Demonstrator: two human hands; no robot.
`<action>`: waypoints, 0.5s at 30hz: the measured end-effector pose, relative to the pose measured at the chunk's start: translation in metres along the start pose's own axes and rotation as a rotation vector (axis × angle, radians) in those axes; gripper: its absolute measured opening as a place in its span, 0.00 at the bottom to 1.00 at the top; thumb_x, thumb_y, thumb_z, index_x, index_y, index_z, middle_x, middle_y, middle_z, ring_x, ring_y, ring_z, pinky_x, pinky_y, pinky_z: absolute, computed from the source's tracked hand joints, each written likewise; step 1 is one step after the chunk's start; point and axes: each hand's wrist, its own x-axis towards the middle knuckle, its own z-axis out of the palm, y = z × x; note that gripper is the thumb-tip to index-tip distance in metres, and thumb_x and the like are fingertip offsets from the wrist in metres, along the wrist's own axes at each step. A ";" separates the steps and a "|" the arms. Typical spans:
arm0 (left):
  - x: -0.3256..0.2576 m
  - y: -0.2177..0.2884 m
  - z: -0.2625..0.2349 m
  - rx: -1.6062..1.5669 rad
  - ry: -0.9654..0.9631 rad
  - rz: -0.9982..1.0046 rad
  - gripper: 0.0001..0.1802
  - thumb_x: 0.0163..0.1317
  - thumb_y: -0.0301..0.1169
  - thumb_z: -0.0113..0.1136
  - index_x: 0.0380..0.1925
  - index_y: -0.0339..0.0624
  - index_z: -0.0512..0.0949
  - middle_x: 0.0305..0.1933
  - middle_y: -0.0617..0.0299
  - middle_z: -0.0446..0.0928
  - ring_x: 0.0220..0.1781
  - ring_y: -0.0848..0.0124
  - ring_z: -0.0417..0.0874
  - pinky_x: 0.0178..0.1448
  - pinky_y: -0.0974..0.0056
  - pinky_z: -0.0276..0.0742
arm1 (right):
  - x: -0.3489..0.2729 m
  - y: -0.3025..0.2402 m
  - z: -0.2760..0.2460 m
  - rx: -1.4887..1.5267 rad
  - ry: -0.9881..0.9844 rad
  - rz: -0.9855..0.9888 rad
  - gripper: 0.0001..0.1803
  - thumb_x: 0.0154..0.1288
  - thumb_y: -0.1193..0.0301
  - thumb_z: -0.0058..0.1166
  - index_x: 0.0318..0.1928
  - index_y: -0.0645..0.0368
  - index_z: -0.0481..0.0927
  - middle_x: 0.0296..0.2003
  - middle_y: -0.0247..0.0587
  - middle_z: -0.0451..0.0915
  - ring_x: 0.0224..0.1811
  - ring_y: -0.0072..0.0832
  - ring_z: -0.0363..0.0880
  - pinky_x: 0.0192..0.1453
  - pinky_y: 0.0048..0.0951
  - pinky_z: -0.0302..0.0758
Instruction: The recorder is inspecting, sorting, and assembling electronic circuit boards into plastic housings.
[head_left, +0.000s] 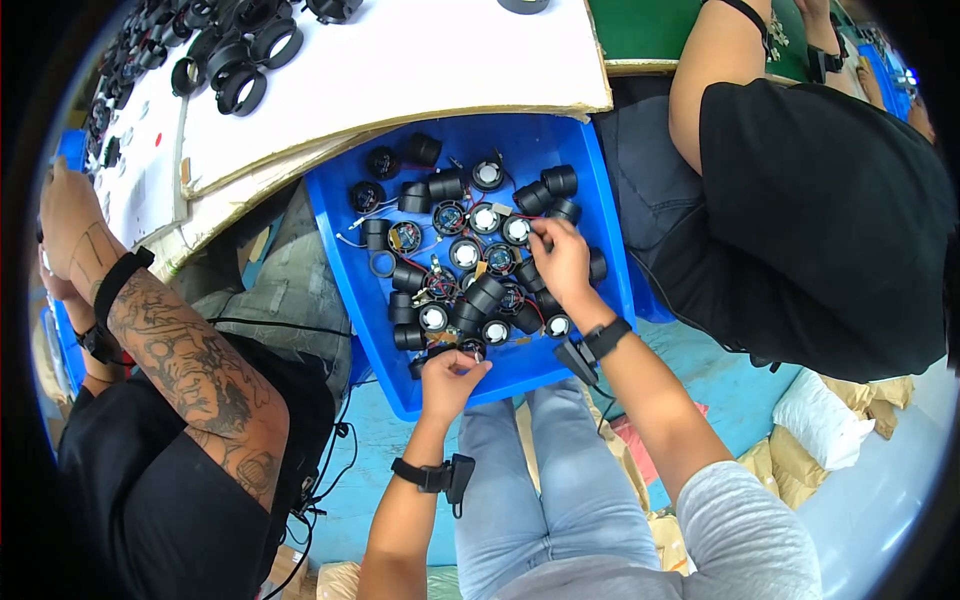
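Observation:
A blue plastic bin (pixel 380 372) holds many black cylindrical parts. Some show white round centres, others show circuit boards with thin coloured wires. Over the bin's near edge is my left hand (pixel 452 382), thumb and fingertips pinched together. A small whitish bit shows at the fingertips, too small to name, beside a black part. My right hand (pixel 563 262) reaches into the bin's right side. Its thumb and fingers close on the rim of a black round part with a white centre (pixel 517 229). The fingers partly cover that part's edge.
A white worktable (pixel 400 60) borders the bin's far side, with black rings (pixel 240 92) at its left. Co-workers sit close by: a tattooed arm (pixel 200 360) on the left, a black shirt (pixel 820 220) on the right. Packages (pixel 822 418) lie on the floor.

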 end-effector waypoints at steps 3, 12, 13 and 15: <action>-0.008 0.033 -0.001 -0.294 -0.128 -0.132 0.12 0.49 0.23 0.68 0.16 0.40 0.73 0.21 0.63 0.77 0.21 0.80 0.74 0.25 0.75 0.69 | 0.033 0.004 -0.005 -0.051 0.136 -0.105 0.09 0.50 0.76 0.56 0.35 0.60 0.78 0.36 0.44 0.77 0.42 0.44 0.74 0.49 0.39 0.69; 0.016 0.117 -0.016 -0.444 0.102 0.097 0.07 0.55 0.23 0.62 0.33 0.37 0.73 0.29 0.63 0.75 0.31 0.78 0.75 0.36 0.74 0.72 | 0.072 -0.075 -0.059 0.576 0.755 -0.131 0.13 0.68 0.69 0.40 0.46 0.66 0.71 0.42 0.46 0.73 0.47 0.33 0.72 0.54 0.31 0.67; 0.026 0.131 -0.018 -0.319 0.242 0.345 0.07 0.56 0.22 0.60 0.32 0.37 0.72 0.32 0.61 0.74 0.36 0.75 0.75 0.41 0.70 0.72 | 0.083 -0.086 -0.067 0.489 0.777 -0.210 0.14 0.68 0.69 0.39 0.46 0.66 0.72 0.44 0.47 0.73 0.48 0.35 0.72 0.56 0.33 0.66; 0.043 0.170 -0.020 -0.073 0.400 0.723 0.04 0.57 0.21 0.57 0.29 0.36 0.70 0.39 0.55 0.73 0.49 0.64 0.73 0.56 0.61 0.66 | 0.105 -0.100 -0.076 0.432 0.783 -0.322 0.17 0.67 0.67 0.39 0.48 0.67 0.72 0.49 0.50 0.73 0.53 0.41 0.70 0.60 0.36 0.63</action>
